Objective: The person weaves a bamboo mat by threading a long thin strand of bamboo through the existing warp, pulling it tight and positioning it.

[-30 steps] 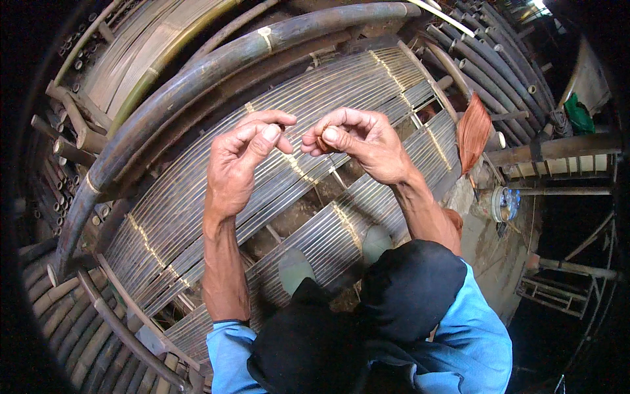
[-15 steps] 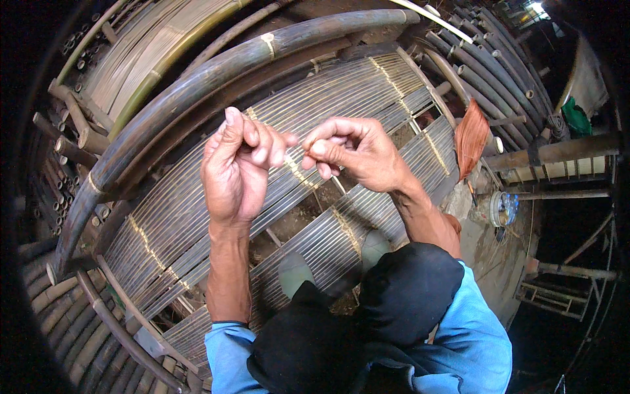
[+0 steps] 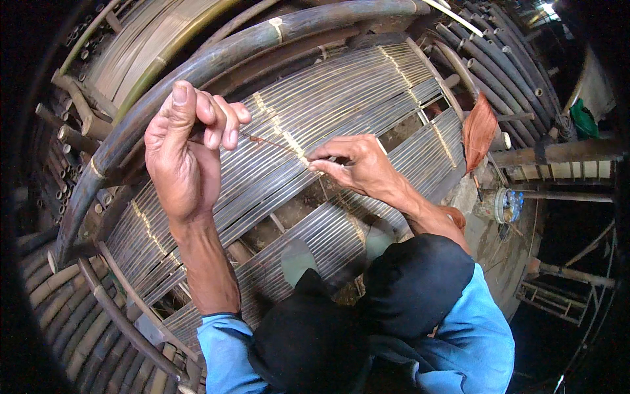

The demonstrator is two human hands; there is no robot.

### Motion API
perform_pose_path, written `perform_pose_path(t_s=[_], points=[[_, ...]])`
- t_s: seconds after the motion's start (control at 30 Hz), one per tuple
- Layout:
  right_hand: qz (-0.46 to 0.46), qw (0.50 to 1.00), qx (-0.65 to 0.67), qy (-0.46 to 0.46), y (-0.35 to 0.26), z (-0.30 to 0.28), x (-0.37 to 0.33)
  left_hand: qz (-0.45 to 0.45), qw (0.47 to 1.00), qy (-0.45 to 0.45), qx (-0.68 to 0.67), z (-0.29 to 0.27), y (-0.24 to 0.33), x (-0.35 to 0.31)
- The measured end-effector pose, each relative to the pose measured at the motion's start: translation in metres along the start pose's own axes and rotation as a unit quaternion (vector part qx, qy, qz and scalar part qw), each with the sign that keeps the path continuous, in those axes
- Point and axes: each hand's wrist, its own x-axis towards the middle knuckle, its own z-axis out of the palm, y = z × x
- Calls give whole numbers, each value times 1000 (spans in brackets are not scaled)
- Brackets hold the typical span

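A thin reddish-brown strand (image 3: 266,141) is stretched between my two hands. My left hand (image 3: 190,148) is raised at the left with its fingers curled, and the strand comes out from the fingers. The other end is pinched between thumb and forefinger of my right hand (image 3: 361,164), lower and to the right. Beneath both hands lies a panel of narrow bamboo slats (image 3: 328,92) with gaps in it. A pale lashing (image 3: 277,118) crosses the slats and ends near my right fingertips. Whether the strand touches the slats, I cannot tell.
A thick curved bamboo pole (image 3: 197,59) runs along the far side. An orange-brown fibre bundle (image 3: 478,134) hangs at the panel's right end, with a jar (image 3: 506,205) holding blue things below it. Bamboo poles (image 3: 502,72) are stacked at far right, others (image 3: 85,315) at lower left.
My hands were close together and have moved apart. The left went left and nearer the camera, the right slightly down. The strand now shows taut between them.
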Motion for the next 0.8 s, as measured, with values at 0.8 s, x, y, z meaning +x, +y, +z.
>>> perform_pose_path(t_s=[0.8], points=[[152, 736, 658, -51, -85, -96, 66, -79, 993, -58, -65, 31, -3, -12]])
